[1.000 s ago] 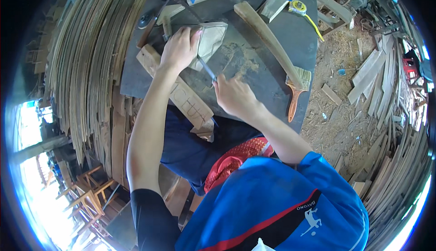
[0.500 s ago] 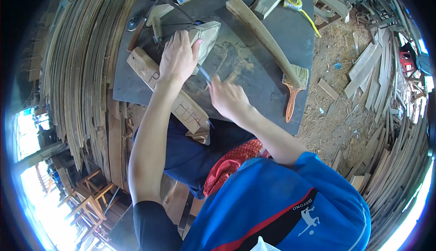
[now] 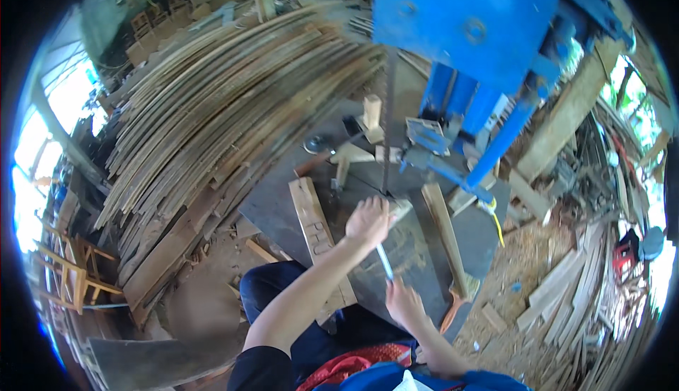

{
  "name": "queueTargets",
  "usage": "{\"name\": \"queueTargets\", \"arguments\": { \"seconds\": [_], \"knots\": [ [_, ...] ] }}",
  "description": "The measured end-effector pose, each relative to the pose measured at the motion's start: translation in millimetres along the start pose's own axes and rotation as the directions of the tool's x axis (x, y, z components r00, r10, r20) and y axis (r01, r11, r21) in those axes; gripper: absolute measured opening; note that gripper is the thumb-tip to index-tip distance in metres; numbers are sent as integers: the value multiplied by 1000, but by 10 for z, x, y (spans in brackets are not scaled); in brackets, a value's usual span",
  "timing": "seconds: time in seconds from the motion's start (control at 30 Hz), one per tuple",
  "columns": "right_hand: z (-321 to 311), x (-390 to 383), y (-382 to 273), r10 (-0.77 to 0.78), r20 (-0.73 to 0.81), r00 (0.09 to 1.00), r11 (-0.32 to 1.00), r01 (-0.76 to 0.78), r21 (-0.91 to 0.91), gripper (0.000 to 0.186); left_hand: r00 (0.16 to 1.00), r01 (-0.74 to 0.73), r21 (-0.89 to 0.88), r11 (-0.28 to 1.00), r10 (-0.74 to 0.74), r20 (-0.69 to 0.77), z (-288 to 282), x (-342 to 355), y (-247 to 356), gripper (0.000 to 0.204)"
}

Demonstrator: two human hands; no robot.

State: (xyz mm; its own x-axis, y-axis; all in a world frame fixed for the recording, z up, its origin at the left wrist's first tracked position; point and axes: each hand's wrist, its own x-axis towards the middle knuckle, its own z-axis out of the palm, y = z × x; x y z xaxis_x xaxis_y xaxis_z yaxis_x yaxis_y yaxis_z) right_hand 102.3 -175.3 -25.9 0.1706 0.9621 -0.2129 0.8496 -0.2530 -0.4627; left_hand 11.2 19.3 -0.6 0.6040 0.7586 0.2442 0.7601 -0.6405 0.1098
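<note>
My left hand is closed over a small pale wooden block on the dark saw table. Just beyond the block stands a narrow upright bandsaw blade. My right hand, lower and to the right, grips a slim straight metal tool; its exact kind I cannot make out. The tool's far end reaches to the block beside my left hand, where the fingers hide its tip. Left of my hands lies a long wooden piece with dark pencil marks.
The saw's blue housing hangs over the table's far side. A curved wooden piece, a brush and a yellow tape measure lie at the right. Stacked planks fill the left; offcuts litter the right floor.
The view has tilted up, bringing the blue saw housing into sight. My left hand still holds the block. More of the tool's shaft shows between my hands, the right hand being farther back.
</note>
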Motion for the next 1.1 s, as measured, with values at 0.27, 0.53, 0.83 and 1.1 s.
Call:
{"name": "queueTargets", "arguments": {
  "seconds": [0.27,0.53,0.83,1.1],
  "knots": [
    [199,602,-118,-31,-57,998,999,29,-25,32,993,-15,-82,997,5,-119,139,-28,51,35],
    [125,90,58,57,-53,997,998,-58,-24,34,996,17,-55,998,-22,-85,65,-72,113,36],
    [210,666,-89,-80,-158,984,997,76,-31,34,993,34,-28,999,-36,-110,142,-41,84,39],
    [121,149,94,24,-36,999,998,-26,-49,35,985,66,25,998,-62,-159,142,0,82,40]
  ]
}}
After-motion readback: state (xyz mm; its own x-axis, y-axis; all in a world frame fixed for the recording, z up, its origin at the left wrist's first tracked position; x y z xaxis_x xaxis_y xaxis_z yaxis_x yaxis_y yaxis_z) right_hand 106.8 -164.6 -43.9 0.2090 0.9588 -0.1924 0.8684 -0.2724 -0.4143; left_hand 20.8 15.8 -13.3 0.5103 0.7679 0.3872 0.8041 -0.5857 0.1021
